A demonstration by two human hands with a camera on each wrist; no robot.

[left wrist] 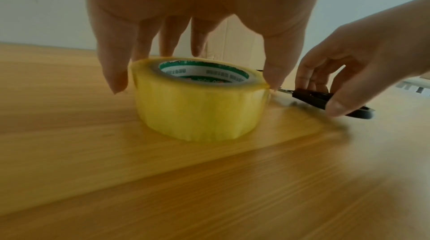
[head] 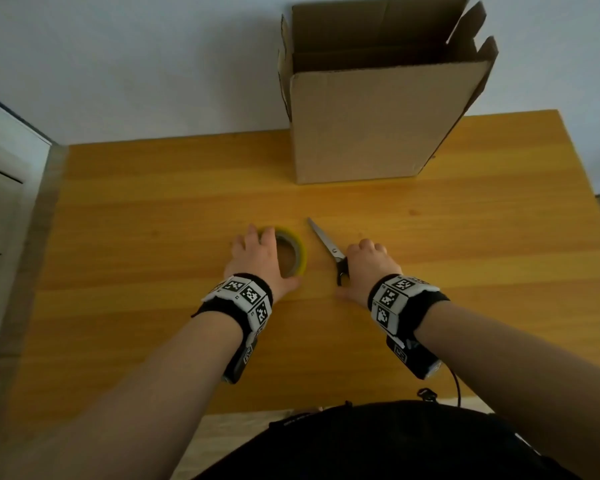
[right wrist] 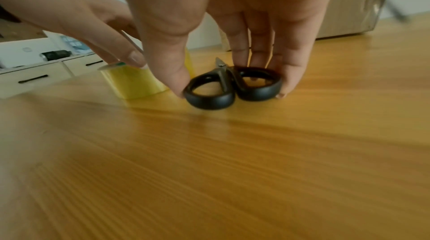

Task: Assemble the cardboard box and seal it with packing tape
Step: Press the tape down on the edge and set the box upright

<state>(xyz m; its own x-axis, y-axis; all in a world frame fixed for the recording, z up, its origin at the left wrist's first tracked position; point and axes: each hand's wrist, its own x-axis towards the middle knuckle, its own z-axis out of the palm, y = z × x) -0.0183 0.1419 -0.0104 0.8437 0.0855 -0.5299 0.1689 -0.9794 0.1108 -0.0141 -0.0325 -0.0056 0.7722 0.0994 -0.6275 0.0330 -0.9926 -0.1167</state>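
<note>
An open cardboard box (head: 371,133) stands upright at the back right of the wooden table (head: 153,209), its top flaps raised. A yellow roll of packing tape (head: 300,254) lies flat near the middle. My left hand (head: 257,258) arches over the roll (left wrist: 200,104): its thumb (left wrist: 274,76) touches the right rim and its fingers (left wrist: 170,41) curl behind the far rim. To the right lie black-handled scissors (head: 323,239), blades closed and pointing away. My right hand (head: 364,265) pinches the handles (right wrist: 232,87) between thumb (right wrist: 177,82) and fingers (right wrist: 288,78), still on the table.
A white drawer unit (head: 0,202) stands off the table's left edge. The box (right wrist: 349,5) sits well behind the hands. Bare wood lies between the hands and the box. My dark-clothed body is at the near edge.
</note>
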